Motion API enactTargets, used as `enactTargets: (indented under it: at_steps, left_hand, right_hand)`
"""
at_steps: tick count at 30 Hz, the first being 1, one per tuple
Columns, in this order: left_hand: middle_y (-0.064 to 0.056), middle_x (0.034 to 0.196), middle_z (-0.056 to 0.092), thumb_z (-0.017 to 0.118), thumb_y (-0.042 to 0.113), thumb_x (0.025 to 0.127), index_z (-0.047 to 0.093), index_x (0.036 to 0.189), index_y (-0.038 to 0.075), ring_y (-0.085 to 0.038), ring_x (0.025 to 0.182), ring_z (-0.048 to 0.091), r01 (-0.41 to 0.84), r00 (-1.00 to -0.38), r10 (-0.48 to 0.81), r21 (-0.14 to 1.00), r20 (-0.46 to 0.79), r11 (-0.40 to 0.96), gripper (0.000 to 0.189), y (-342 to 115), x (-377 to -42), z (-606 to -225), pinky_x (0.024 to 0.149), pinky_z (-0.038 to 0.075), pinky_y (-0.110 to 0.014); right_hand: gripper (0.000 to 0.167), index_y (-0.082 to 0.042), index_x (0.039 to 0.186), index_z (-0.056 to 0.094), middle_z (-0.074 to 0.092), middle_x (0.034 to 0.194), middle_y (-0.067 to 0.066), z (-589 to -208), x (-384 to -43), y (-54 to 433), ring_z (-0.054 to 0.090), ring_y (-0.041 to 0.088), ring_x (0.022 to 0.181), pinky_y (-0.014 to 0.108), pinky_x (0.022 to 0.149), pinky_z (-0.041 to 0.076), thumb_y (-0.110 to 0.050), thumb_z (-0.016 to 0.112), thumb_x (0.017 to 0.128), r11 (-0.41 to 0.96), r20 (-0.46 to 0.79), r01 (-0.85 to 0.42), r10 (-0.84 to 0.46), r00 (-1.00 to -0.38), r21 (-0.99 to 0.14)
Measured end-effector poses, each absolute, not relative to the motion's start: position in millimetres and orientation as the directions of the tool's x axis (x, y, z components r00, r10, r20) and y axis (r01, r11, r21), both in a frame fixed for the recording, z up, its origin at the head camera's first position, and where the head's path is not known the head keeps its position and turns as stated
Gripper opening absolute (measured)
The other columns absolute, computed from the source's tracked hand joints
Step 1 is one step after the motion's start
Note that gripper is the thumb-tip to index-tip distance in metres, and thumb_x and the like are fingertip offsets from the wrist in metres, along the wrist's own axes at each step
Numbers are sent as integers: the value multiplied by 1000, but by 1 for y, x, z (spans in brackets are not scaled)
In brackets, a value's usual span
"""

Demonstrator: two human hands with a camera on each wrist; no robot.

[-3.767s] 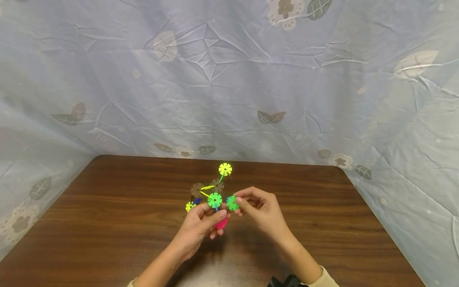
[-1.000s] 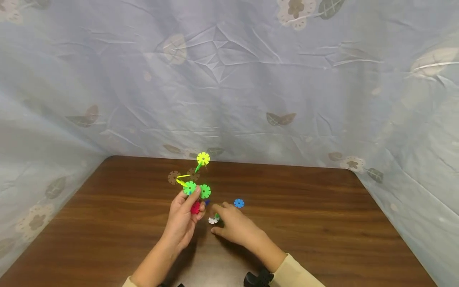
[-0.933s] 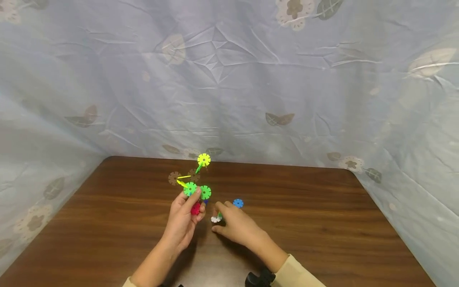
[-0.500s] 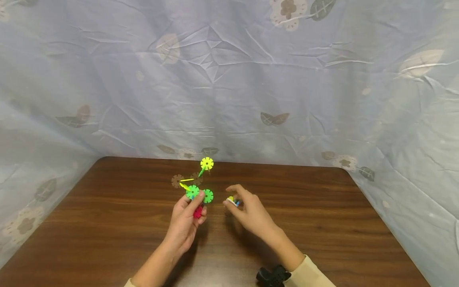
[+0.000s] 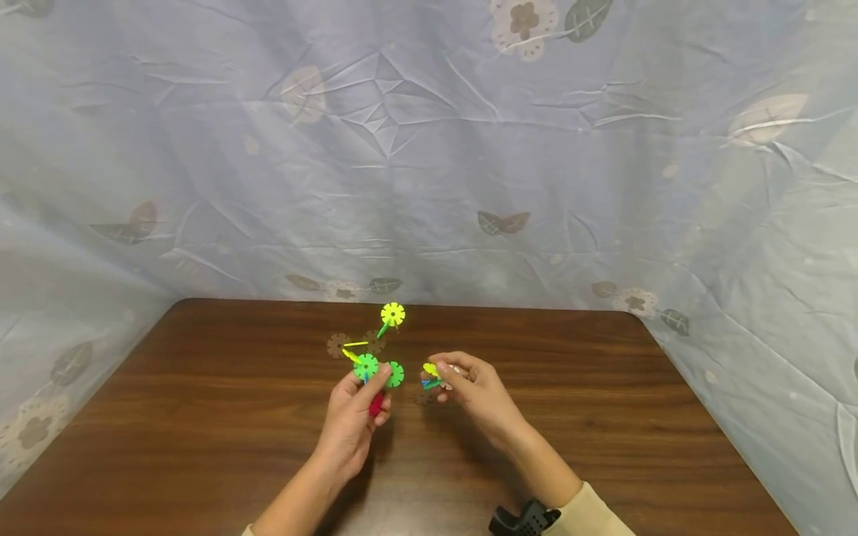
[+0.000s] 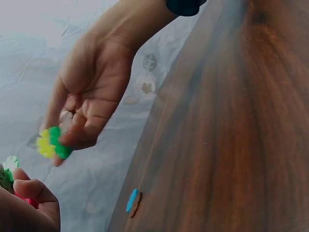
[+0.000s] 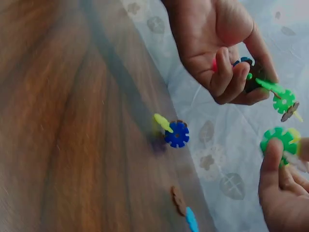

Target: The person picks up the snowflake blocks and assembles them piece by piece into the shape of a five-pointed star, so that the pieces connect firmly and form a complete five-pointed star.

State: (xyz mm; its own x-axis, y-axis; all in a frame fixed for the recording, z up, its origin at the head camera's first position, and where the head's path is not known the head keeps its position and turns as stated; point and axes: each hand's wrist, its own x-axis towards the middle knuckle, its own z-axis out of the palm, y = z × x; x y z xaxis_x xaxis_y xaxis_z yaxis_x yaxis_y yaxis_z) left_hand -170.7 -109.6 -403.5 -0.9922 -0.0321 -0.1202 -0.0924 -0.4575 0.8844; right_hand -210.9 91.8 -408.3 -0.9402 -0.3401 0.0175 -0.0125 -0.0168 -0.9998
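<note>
In the head view my left hand [image 5: 355, 420] grips a chain of notched plastic discs above the table. It includes two green discs [image 5: 366, 366], a pink disc [image 5: 377, 404], brown discs [image 5: 338, 345], edge-on yellow discs [image 5: 351, 356] and, at its far end, a bright yellow disc [image 5: 392, 314]. Just to the right, my right hand [image 5: 479, 391] pinches a small joined cluster with yellow [image 5: 430, 368], green and white discs. In the right wrist view the thumb presses the cluster's green disc [image 7: 277, 140]. The left wrist view shows its yellow disc [image 6: 46, 144] and green disc [image 6: 59, 141] side by side.
On the wooden table [image 5: 570, 387], seen in the right wrist view, lie a dark blue disc [image 7: 177, 134] joined to a yellow disc [image 7: 161, 122], plus a brown disc [image 7: 177, 200] by a light blue disc [image 7: 191, 220]. A patterned cloth [image 5: 429, 149] surrounds the table.
The right hand let go of a green disc at the chain, reached to the table, then lifted the cluster with the white disc and turned it. The left hand keeps holding the chain.
</note>
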Motion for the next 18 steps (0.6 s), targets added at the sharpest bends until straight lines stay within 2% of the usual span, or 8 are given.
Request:
enactTargets:
  at_steps: [3, 6, 10, 13, 18]
  left_hand:
    - [8, 75, 62, 66, 21, 104, 60, 101, 11, -2, 58, 51, -107, -991, -23, 890, -131, -443, 12, -107, -170, -406, 50, 38, -11]
    - [8, 76, 61, 67, 21, 103, 59, 102, 11, -2, 58, 51, -116, -990, -18, 892, -137, -436, 13, -105, -170, -407, 50, 38, -11]
    - [8, 79, 60, 68, 22, 103, 59, 105, 10, -1, 59, 52, -119, -990, -13, 899, -137, -422, 15, -104, -168, -407, 51, 39, -11]
    - [8, 81, 60, 67, 23, 104, 59, 106, 10, -1, 60, 52, -113, -992, -12, 905, -129, -411, 16, -104, -168, -407, 51, 40, -11]
    - [9, 80, 60, 66, 22, 104, 59, 105, 11, -1, 60, 53, -104, -993, -11, 904, -119, -414, 13, -104, -168, -406, 51, 39, -11]
  right_hand:
    - [36, 3, 137, 58, 75, 116, 7, -410, -210, 91, 70, 10, 101, 21, 88, 61, -17, 61, 107, -207, -26, 111, -375, -927, -972]
    - [28, -5, 132, 63, 73, 114, 2, -411, -208, 90, 69, 9, 100, 21, 91, 60, -9, 64, 104, -298, -19, 151, -405, -914, -943]
    - [31, -14, 130, 65, 70, 122, 2, -411, -204, 89, 69, 9, 103, 23, 97, 59, -4, 67, 100, -296, 5, 138, -434, -901, -945]
    - [34, -16, 132, 62, 66, 129, 3, -411, -201, 88, 70, 9, 106, 25, 102, 58, -5, 68, 100, -285, 21, 118, -441, -897, -951]
    - [37, -16, 135, 60, 66, 129, 2, -412, -199, 87, 71, 8, 111, 29, 106, 58, -6, 68, 100, -289, 50, 83, -426, -903, -954]
